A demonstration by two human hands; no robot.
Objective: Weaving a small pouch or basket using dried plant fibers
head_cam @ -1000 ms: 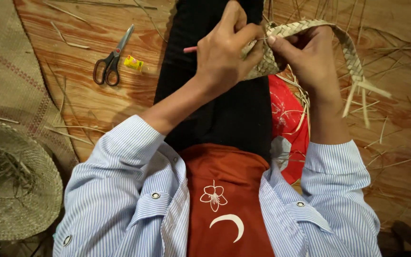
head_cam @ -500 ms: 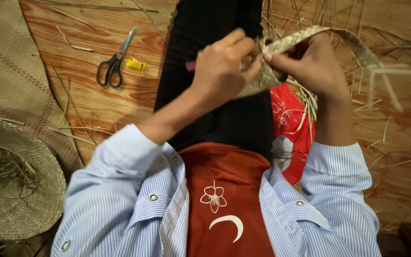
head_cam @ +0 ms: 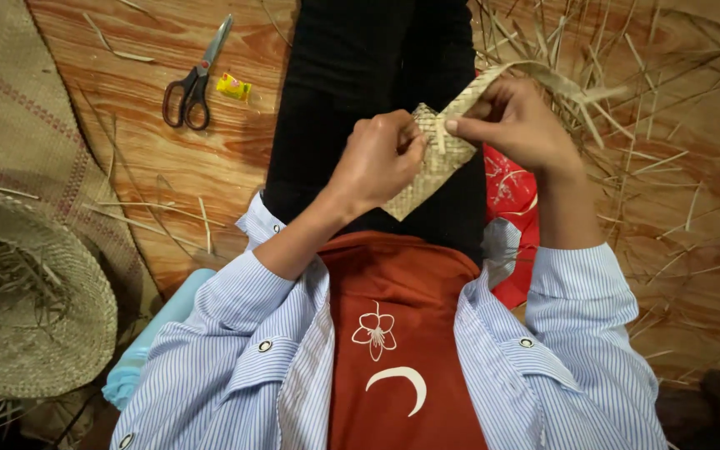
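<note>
**Weaving a Straw Piece on the Lap**

While the big things lie around the edges, the small work sits in the middle. Biggest of all is the wooden floor (head_cam: 210, 158), smooth and orange-brown with wavy grain. On the left lies a flat woven mat (head_cam: 18, 117), tan and rough, with faint reddish lines. Near it, at the left edge, rests a round straw basket (head_cam: 35, 317) with loose bits inside. Dry straw strips (head_cam: 668, 167) are scattered on the right, thin, pale and stiff. A red patterned cloth (head_cam: 514, 200) peeks out beside the black-covered legs, and a light blue thing (head_cam: 152, 342) shows under the left arm; I cannot tell what it is.

Far on the left lie scissors (head_cam: 193, 79) with black handles, shut, and just beside them a tiny yellow wrapper (head_cam: 233, 86).

Above the lap, in the middle, is the woven straw piece (head_cam: 427, 175). It is flat, pointed at the near end, with a neat criss-cross pattern. A long woven band runs from its far corner up to the right.

The left hand (head_cam: 377, 158) is curled tight, pinching the left edge of the piece. The right hand (head_cam: 514, 121) is closed too, thumb pressed on top, holding the far corner where the band starts.

To do this step well, I think both hands should stay close together and hold the piece flat. Each strip should be pulled snug but gently, since dry straw can crack. Keeping the strips straight should keep the pattern even.
</note>
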